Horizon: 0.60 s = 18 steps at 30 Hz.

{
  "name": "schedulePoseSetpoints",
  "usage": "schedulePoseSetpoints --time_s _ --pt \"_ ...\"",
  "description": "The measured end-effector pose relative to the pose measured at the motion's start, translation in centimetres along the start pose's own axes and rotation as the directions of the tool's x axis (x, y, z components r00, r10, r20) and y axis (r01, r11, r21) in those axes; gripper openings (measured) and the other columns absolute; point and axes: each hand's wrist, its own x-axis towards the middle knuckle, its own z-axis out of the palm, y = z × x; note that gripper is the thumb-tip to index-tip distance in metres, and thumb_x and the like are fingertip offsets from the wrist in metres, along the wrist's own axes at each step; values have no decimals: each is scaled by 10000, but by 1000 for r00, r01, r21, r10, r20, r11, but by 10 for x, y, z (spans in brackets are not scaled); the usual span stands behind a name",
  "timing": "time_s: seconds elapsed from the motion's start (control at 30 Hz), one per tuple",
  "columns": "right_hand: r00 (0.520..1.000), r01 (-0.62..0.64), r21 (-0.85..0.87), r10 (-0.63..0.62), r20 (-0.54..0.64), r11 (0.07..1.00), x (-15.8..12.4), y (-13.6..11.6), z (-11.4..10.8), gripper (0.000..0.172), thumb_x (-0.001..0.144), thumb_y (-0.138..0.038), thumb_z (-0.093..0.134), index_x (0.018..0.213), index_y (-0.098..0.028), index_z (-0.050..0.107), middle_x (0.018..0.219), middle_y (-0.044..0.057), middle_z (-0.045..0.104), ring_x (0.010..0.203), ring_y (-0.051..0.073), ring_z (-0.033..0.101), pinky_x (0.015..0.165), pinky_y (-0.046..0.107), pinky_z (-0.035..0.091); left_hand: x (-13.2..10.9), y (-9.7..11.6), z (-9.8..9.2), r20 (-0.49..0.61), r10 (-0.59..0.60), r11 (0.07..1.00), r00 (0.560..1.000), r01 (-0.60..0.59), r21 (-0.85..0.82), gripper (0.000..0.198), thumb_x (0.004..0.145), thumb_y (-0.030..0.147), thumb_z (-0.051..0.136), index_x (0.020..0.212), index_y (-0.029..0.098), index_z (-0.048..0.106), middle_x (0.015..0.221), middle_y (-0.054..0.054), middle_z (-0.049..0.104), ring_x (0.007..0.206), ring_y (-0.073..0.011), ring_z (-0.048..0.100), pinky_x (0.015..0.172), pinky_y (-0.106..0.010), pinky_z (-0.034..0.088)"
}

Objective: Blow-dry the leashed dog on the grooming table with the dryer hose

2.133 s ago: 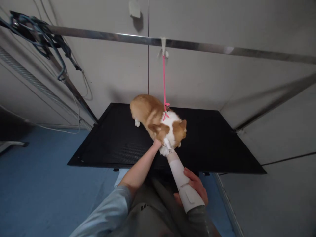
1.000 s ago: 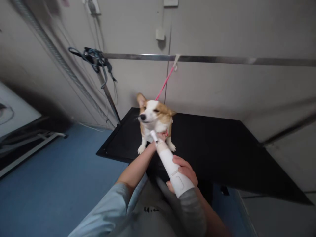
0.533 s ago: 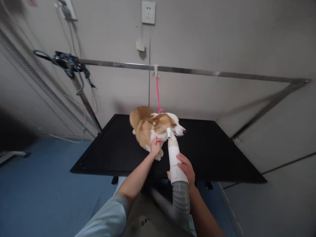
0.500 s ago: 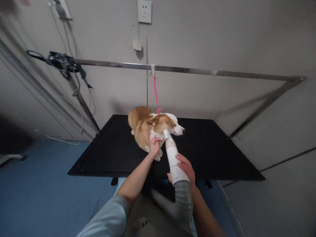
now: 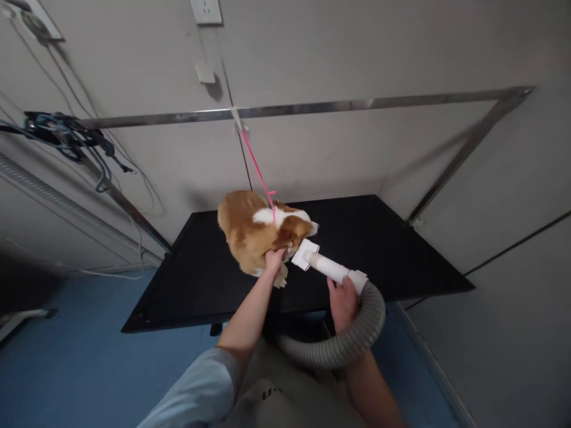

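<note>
A brown-and-white dog (image 5: 245,235) is on the black grooming table, its head turned right and its muzzle pointing away from me. My left hand (image 5: 275,260) is closed at the side of its neck, below the ear, with the fingertips partly in the fur. In my right hand (image 5: 343,300) is the white dryer nozzle (image 5: 332,268), gripped near its hose end. The nozzle's wide flat tip is close to the dog's cheek. A grey ribbed hose (image 5: 352,345) curves from it across my front. The pink grooming loop (image 5: 256,163) runs from the dog's neck up to the bar.
A metal bar (image 5: 303,109) on side posts spans the back of the black table (image 5: 379,255). Blue cords (image 5: 74,139) are bundled at its left end. Another ribbed hose (image 5: 75,205) runs along the wall, which carries an outlet (image 5: 206,10).
The nozzle has tilted over and its tip now shows its flat white face. The dog's head has lowered and turned away. My view has shifted right.
</note>
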Motion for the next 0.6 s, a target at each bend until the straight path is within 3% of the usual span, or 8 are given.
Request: schedulePoseSetpoints --time_s 0.1,0.2,0.47,0.6 --pt "961 -203 256 243 -135 945 27 16 -4 347 803 -363 664 1113 -307 520 1138 -24 721 1106 177 732 998 459 640 0 -1 -2 -29 54 999 998 -54 9 364 612 306 801 524 219 458 448 77 391 446 -64 328 467 -231 238" --pt "911 -306 395 387 -141 866 34 26 -8 352 778 -350 693 1078 -279 521 1050 -4 744 1005 184 754 918 432 666 -2 2 -9 -36 66 998 997 -66 17 389 621 352 799 541 225 440 444 91 356 437 -56 298 454 -223 212" --pt "886 -354 474 451 -104 806 31 49 -5 373 760 -386 743 1065 -293 550 1044 -13 760 979 182 760 880 400 669 -6 16 -30 31 116 993 993 -115 -30 504 691 374 834 624 234 354 484 115 293 441 -44 266 453 -209 215" --pt "916 -342 415 398 -54 843 33 59 -11 362 751 -453 772 1000 -298 561 1001 6 755 936 219 759 847 457 674 -8 14 -34 -9 144 989 989 -144 22 444 698 278 788 616 234 354 467 105 331 439 -54 295 457 -205 222"
